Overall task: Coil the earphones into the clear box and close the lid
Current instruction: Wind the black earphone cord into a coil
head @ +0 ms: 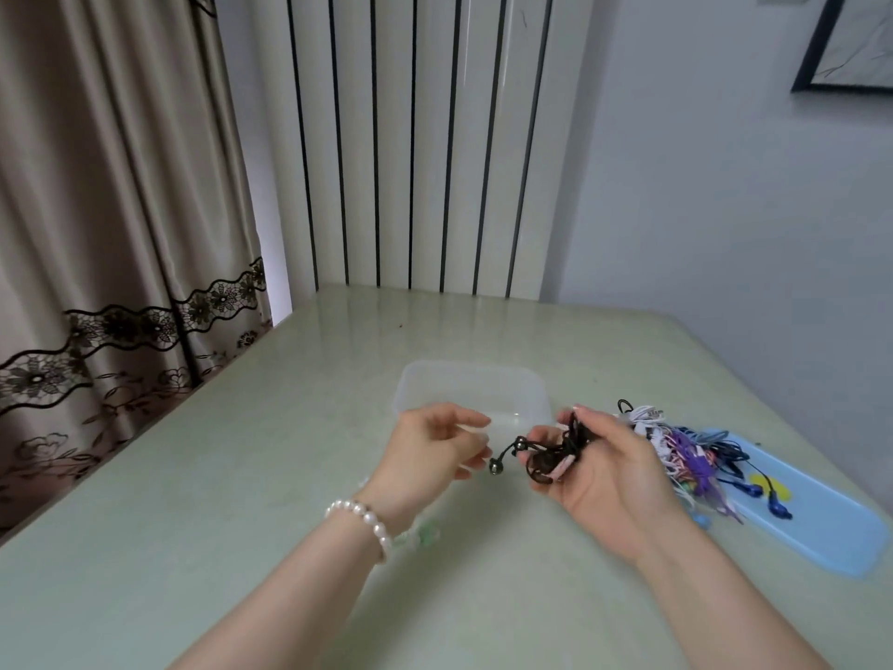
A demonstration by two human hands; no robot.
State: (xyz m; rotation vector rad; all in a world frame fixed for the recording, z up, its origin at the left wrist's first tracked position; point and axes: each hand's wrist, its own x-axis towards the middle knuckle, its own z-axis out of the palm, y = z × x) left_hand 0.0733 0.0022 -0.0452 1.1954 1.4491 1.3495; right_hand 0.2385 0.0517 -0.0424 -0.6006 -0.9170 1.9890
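Item: black earphones (546, 452), a dark cord bunched in loose loops with two small round buds on short leads hanging toward the left, and a pale pink strip showing at the bundle's lower edge; what that strip is cannot be made out. Location: centre of the frame, above the table (241, 476), held in your right hand (609, 471), whose thumb and fingers are curled around the coil. Your left hand (435, 447) sits just left of the buds, fingers loosely bent and slightly parted; whether its fingertips touch a bud or the lead is unclear. Clear box (471, 394): translucent, lidless, standing on the table just behind both hands, its near edge partly covered by them and its interior hard to read. Light blue lid (821, 519): flat on the table at lower right. Pile of other earphones (686, 447): white, purple and blue cords tangled together, lying partly on the lid and partly hidden behind your right hand; separate sets cannot be counted. Pearl bracelet (362, 517) on your left wrist
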